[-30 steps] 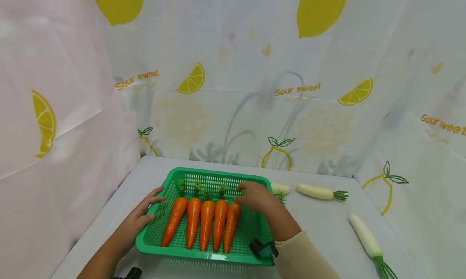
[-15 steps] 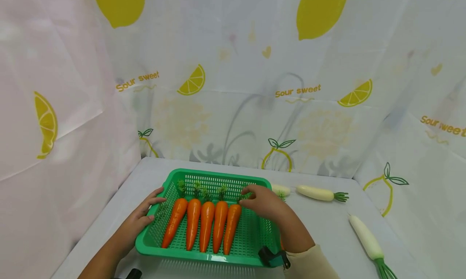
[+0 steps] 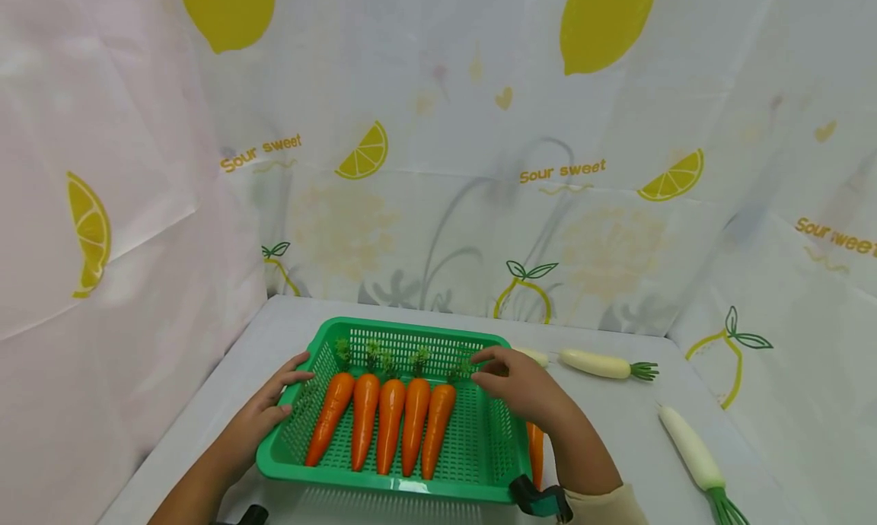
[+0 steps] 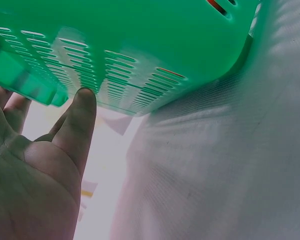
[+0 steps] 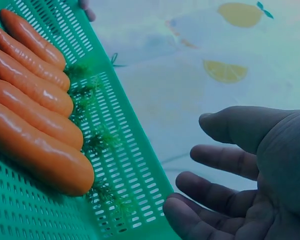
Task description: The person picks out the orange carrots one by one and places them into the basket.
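A green plastic basket (image 3: 384,488) stands on the white table, with several orange carrots (image 3: 391,426) side by side in it, their leafy tops toward the far wall. My left hand (image 3: 256,418) holds the basket's left rim, fingertips over it; in the left wrist view the thumb (image 4: 80,122) touches the slotted outer wall. My right hand (image 3: 527,384) hovers by the back right corner, fingers loosely bent and nothing held, close to the last carrot's leaves (image 5: 110,197). Another carrot (image 3: 536,453) shows just outside the basket's right side, partly hidden by the arm.
White radishes lie on the right: one (image 3: 596,363) at the back, one (image 3: 692,449) near the right edge, and one (image 3: 537,355) partly hidden behind my right hand. A lemon-printed cloth (image 3: 438,228) encloses the table at the back and sides.
My right hand has let go of the rightmost carrot's top and moved right, away from it. That carrot now lies beside the others. My left hand stays on the rim.
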The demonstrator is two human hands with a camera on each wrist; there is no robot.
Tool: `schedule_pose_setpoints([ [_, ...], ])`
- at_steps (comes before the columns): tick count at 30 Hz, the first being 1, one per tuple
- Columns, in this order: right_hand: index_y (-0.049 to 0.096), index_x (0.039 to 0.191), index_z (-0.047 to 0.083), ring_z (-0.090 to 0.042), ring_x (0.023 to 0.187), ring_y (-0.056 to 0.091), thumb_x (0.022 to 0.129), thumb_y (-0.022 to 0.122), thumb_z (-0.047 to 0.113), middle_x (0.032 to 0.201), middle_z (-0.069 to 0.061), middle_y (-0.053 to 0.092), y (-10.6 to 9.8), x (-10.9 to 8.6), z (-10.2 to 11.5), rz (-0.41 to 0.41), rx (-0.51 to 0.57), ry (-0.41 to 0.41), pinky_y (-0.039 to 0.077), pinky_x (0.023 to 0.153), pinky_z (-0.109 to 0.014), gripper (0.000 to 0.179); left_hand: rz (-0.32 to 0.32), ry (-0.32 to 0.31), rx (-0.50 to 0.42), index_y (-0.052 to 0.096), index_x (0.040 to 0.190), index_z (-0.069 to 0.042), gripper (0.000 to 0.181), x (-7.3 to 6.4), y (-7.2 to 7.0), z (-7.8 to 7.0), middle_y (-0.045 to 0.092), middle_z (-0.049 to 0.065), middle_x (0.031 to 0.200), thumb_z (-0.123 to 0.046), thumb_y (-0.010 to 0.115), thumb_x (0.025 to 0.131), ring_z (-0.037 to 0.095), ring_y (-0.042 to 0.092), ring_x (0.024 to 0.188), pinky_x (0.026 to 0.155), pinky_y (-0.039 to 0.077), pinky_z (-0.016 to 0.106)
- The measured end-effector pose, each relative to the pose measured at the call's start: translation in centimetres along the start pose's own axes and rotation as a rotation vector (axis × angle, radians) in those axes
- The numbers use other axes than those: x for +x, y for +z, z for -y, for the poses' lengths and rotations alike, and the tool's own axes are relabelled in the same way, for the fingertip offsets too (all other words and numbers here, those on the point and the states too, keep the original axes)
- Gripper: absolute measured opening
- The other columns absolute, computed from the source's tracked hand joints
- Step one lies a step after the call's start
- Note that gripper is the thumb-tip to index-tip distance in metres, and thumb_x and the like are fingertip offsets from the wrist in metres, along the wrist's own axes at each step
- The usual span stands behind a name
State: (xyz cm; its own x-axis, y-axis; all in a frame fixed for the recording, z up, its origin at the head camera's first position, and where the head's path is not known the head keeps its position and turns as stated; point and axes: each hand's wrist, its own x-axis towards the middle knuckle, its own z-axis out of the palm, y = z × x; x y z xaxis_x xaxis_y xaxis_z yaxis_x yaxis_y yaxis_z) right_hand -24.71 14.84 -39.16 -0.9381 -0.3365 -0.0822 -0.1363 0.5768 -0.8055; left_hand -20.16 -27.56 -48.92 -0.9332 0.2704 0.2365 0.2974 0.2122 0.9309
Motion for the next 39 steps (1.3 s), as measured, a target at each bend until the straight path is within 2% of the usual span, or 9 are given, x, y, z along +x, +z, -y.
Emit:
schedule_pose_setpoints([
  [5,0.064,0.136,0.015,-0.023,0.115,0.064,0.104,0.065,0.032,0.126,-0.006,0.069,-0.6,-0.4,-0.6,-0.006,0.038,-0.035,0.055,0.094,-0.047,0.036,0.000,-0.001,0.007,0.049,0.147,-0.005,0.041,0.0,0.0,0.0,0.016,0.004,0.176,-0.010,0.042,0.107,-0.020,0.016,0.141,0.101,0.027,0.005],
  [12,0.061,0.140,0.015,-0.029,0.123,0.062,0.105,0.063,0.032,0.133,-0.008,0.066,-1.9,-1.1,-1.6,0.037,0.049,-0.090,0.054,0.094,-0.046,0.039,0.001,-0.008,0.011,0.050,0.146,-0.006,0.039,0.1,0.0,0.1,0.017,0.002,0.175,-0.013,0.043,0.109,-0.020,0.016,0.141,0.102,0.032,0.009],
  [17,0.059,0.141,0.017,-0.029,0.121,0.062,0.106,0.062,0.031,0.135,-0.011,0.064,-2.3,-1.4,-2.5,0.032,0.072,-0.100,0.053,0.093,-0.041,0.038,0.003,-0.003,0.009,0.049,0.147,-0.004,0.040,0.0,-0.1,0.1,0.018,-0.001,0.175,-0.013,0.043,0.109,-0.020,0.018,0.141,0.101,0.033,0.010],
  [23,0.057,0.144,0.008,-0.028,0.118,0.063,0.106,0.062,0.029,0.139,-0.018,0.062,-2.5,-1.7,-3.6,-0.025,0.114,-0.088,0.055,0.096,-0.042,0.043,0.001,-0.004,0.006,0.049,0.147,-0.003,0.040,-0.1,-0.1,0.1,0.018,-0.002,0.175,-0.013,0.042,0.109,-0.019,0.018,0.141,0.101,0.034,0.010],
  [30,0.058,0.141,0.008,-0.029,0.124,0.061,0.106,0.062,0.024,0.139,-0.014,0.061,-2.6,-2.0,-4.3,-0.134,0.153,-0.040,0.057,0.097,-0.042,0.038,-0.004,-0.018,0.002,0.049,0.146,-0.004,0.039,0.1,-0.1,0.2,0.017,0.000,0.175,-0.013,0.043,0.109,-0.020,0.018,0.140,0.101,0.034,0.009],
  [39,0.062,0.137,0.015,-0.025,0.117,0.064,0.105,0.064,0.026,0.132,-0.009,0.065,-2.3,-2.0,-6.4,-0.205,0.065,0.071,0.055,0.097,-0.047,0.034,-0.005,-0.022,0.001,0.050,0.146,-0.004,0.039,0.1,0.0,0.0,0.016,0.002,0.175,-0.012,0.043,0.108,-0.019,0.017,0.140,0.101,0.033,0.009],
])
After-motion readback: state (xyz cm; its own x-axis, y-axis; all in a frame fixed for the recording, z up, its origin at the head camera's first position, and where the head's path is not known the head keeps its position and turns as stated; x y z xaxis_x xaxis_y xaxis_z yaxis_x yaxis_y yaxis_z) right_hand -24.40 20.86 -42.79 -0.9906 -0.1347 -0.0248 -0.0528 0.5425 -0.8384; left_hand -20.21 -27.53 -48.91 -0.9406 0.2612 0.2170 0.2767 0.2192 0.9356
